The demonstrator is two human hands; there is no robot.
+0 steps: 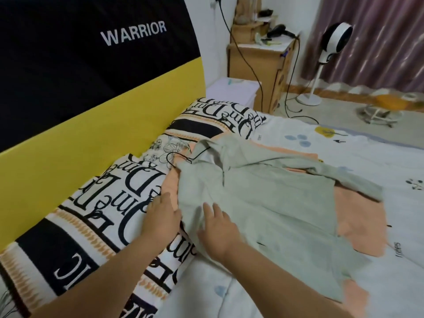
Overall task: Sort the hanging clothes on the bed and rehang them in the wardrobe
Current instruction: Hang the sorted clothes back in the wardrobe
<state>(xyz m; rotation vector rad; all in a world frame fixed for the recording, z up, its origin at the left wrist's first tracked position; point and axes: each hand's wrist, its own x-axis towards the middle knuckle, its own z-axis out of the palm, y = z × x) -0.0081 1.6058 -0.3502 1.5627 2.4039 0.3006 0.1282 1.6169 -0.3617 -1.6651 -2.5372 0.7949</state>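
The pale green collared shirt [263, 198] lies spread flat on the bed [344, 157], front up, its collar toward the patterned pillows, and it rests on top of a peach garment [358, 223] whose edges show beyond the shirt's hem side. A black wire hanger [176, 158] is in the shirt's neck, its hook poking out past the collar onto the pillow, so the shirt looks ready to be lifted as it is. The left hand [160, 216] lies at the shirt's pillow-side edge with straight fingers [164, 198], touching the peach fabric that peeks out there; whether it is sliding under the shirt I cannot tell. The right hand [218, 228] rests flat on the shirt's front, fingers [207, 208] straight and slightly spread, holding nothing, probably smoothing or steadying the cloth. Beyond the shirt's collar run the lettered pillows [128, 198] and the yellow-and-black headboard [91, 99]. Further off stand a wooden nightstand [257, 65] and a white fan [330, 42].
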